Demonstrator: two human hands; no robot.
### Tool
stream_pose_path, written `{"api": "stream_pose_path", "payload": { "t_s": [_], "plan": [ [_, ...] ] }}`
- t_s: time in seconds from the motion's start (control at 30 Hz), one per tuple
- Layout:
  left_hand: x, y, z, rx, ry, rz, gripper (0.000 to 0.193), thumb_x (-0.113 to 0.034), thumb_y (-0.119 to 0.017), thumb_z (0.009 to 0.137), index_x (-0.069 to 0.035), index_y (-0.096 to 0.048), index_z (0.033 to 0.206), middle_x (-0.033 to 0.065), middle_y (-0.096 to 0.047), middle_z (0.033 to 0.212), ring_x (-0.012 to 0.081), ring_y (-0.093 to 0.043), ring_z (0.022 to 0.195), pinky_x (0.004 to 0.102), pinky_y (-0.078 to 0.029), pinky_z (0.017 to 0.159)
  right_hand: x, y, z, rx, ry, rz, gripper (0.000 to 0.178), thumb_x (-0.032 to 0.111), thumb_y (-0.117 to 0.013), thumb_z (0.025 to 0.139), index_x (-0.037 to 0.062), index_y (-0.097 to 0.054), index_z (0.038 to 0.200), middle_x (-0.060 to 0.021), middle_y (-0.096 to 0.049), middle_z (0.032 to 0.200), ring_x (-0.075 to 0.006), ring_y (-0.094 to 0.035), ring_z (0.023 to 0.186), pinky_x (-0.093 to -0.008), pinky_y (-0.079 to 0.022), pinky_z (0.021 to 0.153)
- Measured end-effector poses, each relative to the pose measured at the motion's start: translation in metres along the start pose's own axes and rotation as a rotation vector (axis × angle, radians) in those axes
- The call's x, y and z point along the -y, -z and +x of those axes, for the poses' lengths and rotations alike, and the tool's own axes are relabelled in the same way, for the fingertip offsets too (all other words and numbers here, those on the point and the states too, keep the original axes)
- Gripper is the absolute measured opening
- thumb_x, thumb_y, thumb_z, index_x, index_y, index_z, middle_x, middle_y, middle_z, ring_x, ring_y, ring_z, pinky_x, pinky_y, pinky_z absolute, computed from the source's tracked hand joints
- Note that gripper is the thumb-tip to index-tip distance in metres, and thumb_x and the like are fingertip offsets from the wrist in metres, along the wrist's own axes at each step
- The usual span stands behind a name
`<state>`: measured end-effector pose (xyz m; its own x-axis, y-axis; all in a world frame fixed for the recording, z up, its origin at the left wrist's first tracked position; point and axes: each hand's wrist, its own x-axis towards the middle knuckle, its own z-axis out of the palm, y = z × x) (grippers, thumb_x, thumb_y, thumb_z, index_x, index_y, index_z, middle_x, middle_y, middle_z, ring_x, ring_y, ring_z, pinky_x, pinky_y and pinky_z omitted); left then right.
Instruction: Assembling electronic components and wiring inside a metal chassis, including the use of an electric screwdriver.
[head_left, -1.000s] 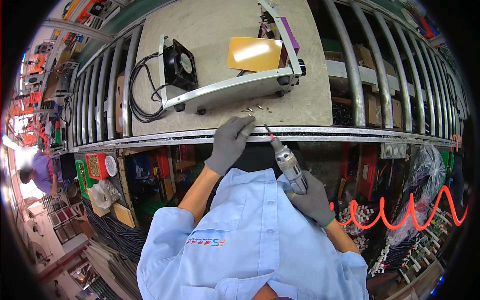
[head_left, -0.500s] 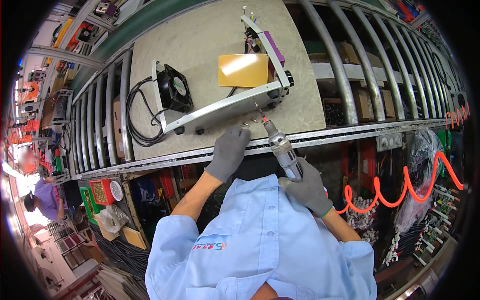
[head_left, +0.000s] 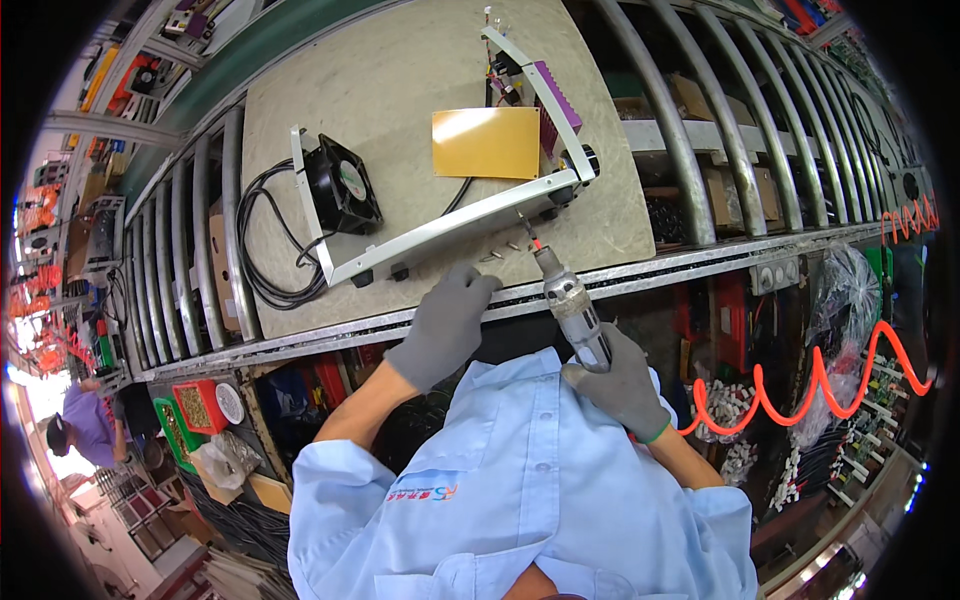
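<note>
In a grey work glove, my right hand [head_left: 622, 388] grips a grey pneumatic screwdriver [head_left: 574, 306]. Its bit points up and away, close to the near side of a bent metal frame [head_left: 450, 222]. My left hand [head_left: 447, 325], also gloved, is at the table's front edge with its fingers pressed together; what they hold, if anything, is hidden. A few small screws [head_left: 491, 256] lie just beyond its fingertips. The frame carries a black fan [head_left: 342, 185] at its left end and a purple finned part [head_left: 561, 108] at the right. A yellow-brown plate [head_left: 486, 143] lies inside the frame.
A coiled black cable [head_left: 262, 250] lies left of the fan. Metal rollers [head_left: 680, 120] flank the grey work board [head_left: 400, 70] on both sides. An orange coiled air hose [head_left: 800, 400] runs on the right. Red and green bins [head_left: 202, 405] stand lower left; a person [head_left: 88, 425] is farther off.
My left hand has drawn back slightly toward me and left. The screwdriver stays in my right hand, its tip shifted a little. The view has moved slightly.
</note>
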<state>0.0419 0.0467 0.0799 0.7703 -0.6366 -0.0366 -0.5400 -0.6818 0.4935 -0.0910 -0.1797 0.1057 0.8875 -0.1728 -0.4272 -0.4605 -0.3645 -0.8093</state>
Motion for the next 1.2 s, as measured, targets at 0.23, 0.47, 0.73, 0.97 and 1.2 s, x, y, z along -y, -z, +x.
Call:
{"api": "stream_pose_path", "payload": {
  "t_s": [0.23, 0.47, 0.73, 0.97, 1.2],
  "plan": [
    [0.012, 0.116, 0.101, -0.269, -0.264, -0.052, 0.013, -0.010, -0.070, 0.088, -0.009, -0.065, 0.100, 0.0089, -0.065, 0.095, 0.0260, -0.066, 0.079, 0.0372, -0.053, 0.068, 0.009, 0.003, -0.006, 0.003, -0.094, -0.008, 0.044, 0.023, -0.079, 0.072, 0.0013, -0.063, 0.107, -0.0166, -0.066, 0.084, -0.0286, -0.065, 0.075, -0.0397, -0.052, 0.073],
    [0.103, 0.074, 0.241, 0.187, -0.410, 0.148, 0.019, -0.014, -0.068, 0.085, -0.002, -0.069, 0.100, 0.0157, -0.067, 0.109, 0.0367, -0.065, 0.095, 0.0432, -0.051, 0.085, 0.020, -0.004, -0.008, -0.004, -0.128, -0.002, 0.045, 0.025, -0.079, 0.073, 0.0012, -0.063, 0.108, -0.0185, -0.068, 0.087, -0.0305, -0.068, 0.078, -0.0407, -0.053, 0.074],
    [0.082, 0.093, 0.223, 0.273, -0.417, 0.149, 0.013, -0.011, -0.067, 0.086, -0.001, -0.068, 0.095, 0.0145, -0.065, 0.097, 0.0345, -0.064, 0.089, 0.0418, -0.051, 0.079, 0.030, -0.006, -0.010, -0.009, -0.222, 0.035, 0.046, 0.026, -0.078, 0.076, 0.0003, -0.061, 0.111, -0.0194, -0.068, 0.091, -0.0303, -0.068, 0.081, -0.0402, -0.053, 0.076],
    [0.060, 0.131, 0.137, 0.233, -0.477, -0.071, 0.012, -0.001, -0.067, 0.084, 0.002, -0.065, 0.095, 0.0178, -0.066, 0.108, 0.0365, -0.065, 0.094, 0.0414, -0.054, 0.083, 0.029, -0.008, -0.007, 0.000, -0.219, 0.040, 0.045, 0.025, -0.079, 0.077, 0.0008, -0.062, 0.110, -0.0173, -0.068, 0.090, -0.0264, -0.067, 0.080, -0.0377, -0.053, 0.075],
    [0.070, 0.114, 0.120, 0.298, -0.627, -0.209, 0.018, 0.000, -0.069, 0.080, 0.002, -0.067, 0.098, 0.0174, -0.067, 0.121, 0.0342, -0.066, 0.095, 0.0401, -0.055, 0.079, 0.038, -0.006, -0.001, -0.008, -0.269, 0.021, 0.042, 0.018, -0.079, 0.070, 0.0007, -0.062, 0.105, -0.0092, -0.063, 0.082, -0.0168, -0.059, 0.074, -0.0349, -0.049, 0.069]
  ]
}}
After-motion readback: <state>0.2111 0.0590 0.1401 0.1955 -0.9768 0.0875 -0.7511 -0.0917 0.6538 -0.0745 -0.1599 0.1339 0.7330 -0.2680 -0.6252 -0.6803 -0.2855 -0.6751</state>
